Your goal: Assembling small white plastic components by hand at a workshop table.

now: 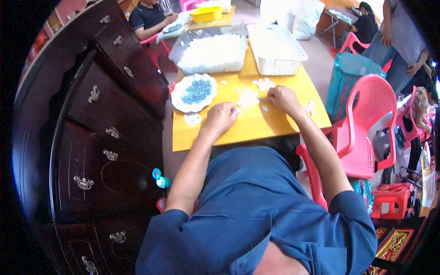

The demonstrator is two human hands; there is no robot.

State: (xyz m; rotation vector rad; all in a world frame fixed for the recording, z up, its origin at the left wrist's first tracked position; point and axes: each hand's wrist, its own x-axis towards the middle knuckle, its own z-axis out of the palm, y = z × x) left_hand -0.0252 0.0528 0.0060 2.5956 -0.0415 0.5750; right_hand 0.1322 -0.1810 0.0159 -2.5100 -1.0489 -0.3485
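Both hands are over a yellow table [275, 121]. My left hand [222, 117] is closed in a pinch at the near side of a loose heap of small white pieces [248, 98]; what its fingertips hold is too small to name. Across the heap, my right hand [283, 98] is closed with its fingers curled down, and anything in them is hidden. A white scalloped dish [178, 97] full of small blue-grey bits stands beyond my left hand. One white piece [265, 109] lies apart between the hands, and a few others [311, 107] lie near the right edge.
At the table's far side stand a clear bin [176, 54] piled with white pieces and a white basket [280, 68]. A dark wooden cabinet [105, 137] rises on the left. Pink chairs [372, 101] and a teal bag [350, 78] are on the right. Other people sit and stand nearby.
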